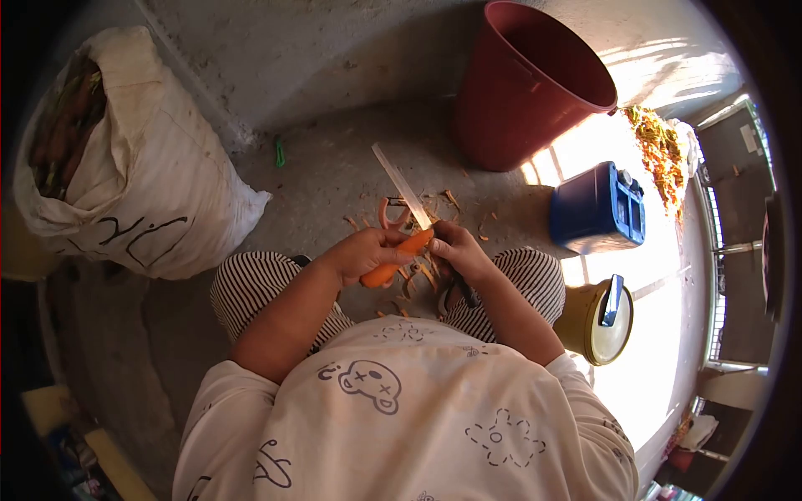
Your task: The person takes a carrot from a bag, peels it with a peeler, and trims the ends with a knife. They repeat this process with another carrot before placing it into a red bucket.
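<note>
1. Far to the left of the fingers, a white sack (159, 167) stands on the concrete floor (334, 167), its open mouth showing carrots inside.
2. Beyond the fingers and to their right stands a red bucket (518, 108), well apart from both hands.
3. Right of the fingers sits a blue container (589, 209); nearer the person than that is a yellow tub (585, 321) with a lid on it.
4. The left hand (363, 253) has its fingers closed round the carrot; the right hand (459, 249) has its fingers wrapped round the knife.
5. The knife (403, 188) slants up and left from the right fingers, its blade meeting the carrot.
6. The carrot (393, 263) lies between the two hands, over the gap between the striped knees.
7. Orange peelings (418, 275) lie on the floor just below the fingers.
</note>
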`<state>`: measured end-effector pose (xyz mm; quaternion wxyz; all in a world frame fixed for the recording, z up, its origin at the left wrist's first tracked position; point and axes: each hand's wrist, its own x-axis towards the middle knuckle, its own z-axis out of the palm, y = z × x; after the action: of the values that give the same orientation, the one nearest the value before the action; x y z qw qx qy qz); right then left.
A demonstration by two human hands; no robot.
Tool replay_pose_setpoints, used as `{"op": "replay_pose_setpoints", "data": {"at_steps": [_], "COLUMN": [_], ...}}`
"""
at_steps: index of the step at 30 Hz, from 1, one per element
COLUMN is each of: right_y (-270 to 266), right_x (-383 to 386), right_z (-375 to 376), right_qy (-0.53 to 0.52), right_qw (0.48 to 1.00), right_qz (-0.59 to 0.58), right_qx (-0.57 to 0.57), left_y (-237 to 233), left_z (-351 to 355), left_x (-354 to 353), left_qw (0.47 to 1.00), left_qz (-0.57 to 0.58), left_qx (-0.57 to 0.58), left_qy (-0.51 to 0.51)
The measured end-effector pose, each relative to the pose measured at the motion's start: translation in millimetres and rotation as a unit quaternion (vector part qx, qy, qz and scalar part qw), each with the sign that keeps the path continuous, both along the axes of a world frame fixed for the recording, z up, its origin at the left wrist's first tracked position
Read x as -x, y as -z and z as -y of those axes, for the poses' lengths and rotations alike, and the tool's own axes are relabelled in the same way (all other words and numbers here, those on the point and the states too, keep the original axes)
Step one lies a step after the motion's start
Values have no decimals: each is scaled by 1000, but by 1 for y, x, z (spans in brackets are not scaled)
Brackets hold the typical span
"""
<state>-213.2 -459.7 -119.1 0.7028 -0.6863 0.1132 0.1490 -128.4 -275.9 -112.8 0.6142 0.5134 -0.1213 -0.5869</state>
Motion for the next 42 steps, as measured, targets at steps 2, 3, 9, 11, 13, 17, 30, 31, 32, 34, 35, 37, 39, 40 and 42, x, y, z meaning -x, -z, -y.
{"op": "replay_pose_setpoints", "data": {"at_steps": [2, 3, 9, 11, 13, 17, 30, 31, 32, 34, 35, 37, 39, 40, 42], "right_y": [1, 1, 10, 8, 9, 0, -23, -22, -21, -20, -22, -22, -21, -20, -19], "right_x": [-3, -4, -4, -6, -8, -12, -3, -3, -3, -2, -2, -2, -3, -3, -3], "right_z": [-6, -7, -9, -11, -11, -14, -46, -46, -46, -47, -48, -48, -47, -47, -47], "right_qy": [6, 9, -9, 1, 19, 77, 65, 69, 72, 77, 79, 74, 62, 66, 74], "right_qw": [1000, 999, 997, 998, 999, 944, 839, 837, 834, 831, 829, 822, 812, 806, 793], "right_qz": [21, 32, 25, 33, 49, 45, 201, 207, 214, 221, 223, 227, 234, 241, 257], "right_qx": [8, 11, -76, -47, 13, 319, 501, 502, 503, 505, 507, 516, 532, 537, 547], "left_y": [1, 0, 0, 2, 10, 24, 12, 10, 8, 4, 3, 2, 11, 14, 16], "left_z": [-1, -1, -5, -5, -4, 3, 27, 27, 26, 27, 27, 28, 27, 27, 26], "left_x": [-1, -1, -6, -6, -6, -6, 6, 6, 6, 7, 7, 8, 7, 7, 6], "left_qw": [999, 999, 993, 992, 993, 988, 901, 901, 898, 890, 893, 899, 901, 902, 904], "left_qz": [-33, -43, -83, -91, -97, -140, -260, -262, -263, -264, -255, -237, -245, -249, -242], "left_qx": [15, 16, 55, 61, 60, -2, -44, -42, -48, -62, -59, -52, -35, -27, -20], "left_qy": [14, 17, 61, 55, 34, -61, -344, -342, -350, -366, -366, -365, -357, -352, -352]}}
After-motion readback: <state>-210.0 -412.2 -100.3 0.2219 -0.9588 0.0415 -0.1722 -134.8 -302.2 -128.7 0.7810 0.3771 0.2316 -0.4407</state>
